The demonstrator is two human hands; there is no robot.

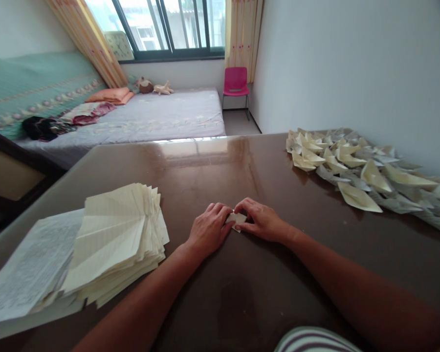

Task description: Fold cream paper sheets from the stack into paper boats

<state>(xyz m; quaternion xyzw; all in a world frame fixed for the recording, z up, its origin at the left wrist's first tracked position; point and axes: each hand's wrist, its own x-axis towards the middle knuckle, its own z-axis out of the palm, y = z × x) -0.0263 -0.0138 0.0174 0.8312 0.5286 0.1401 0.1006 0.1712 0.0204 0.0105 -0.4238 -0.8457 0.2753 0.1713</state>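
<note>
A small folded piece of paper [237, 221], pale cream, lies between my two hands on the brown table. My left hand [211, 226] grips its left side, with the thumb along the near edge and the fingers curled behind. From the right, my right hand [261, 219] pinches the same paper between thumb and fingers. Parts of the folded paper are hidden under the fingertips. To the left of my left hand sits a thick stack of cream lined paper sheets [110, 230], the top one creased. At the right lie many folded paper boats [346, 154], cream and grey.
Printed white sheets [36, 264] lie beside the stack on the brown table [212, 303]. A bed [176, 112] with pillows and toys stands beyond the far edge. A pink chair [236, 81] is near the window, and a wall rises along the right.
</note>
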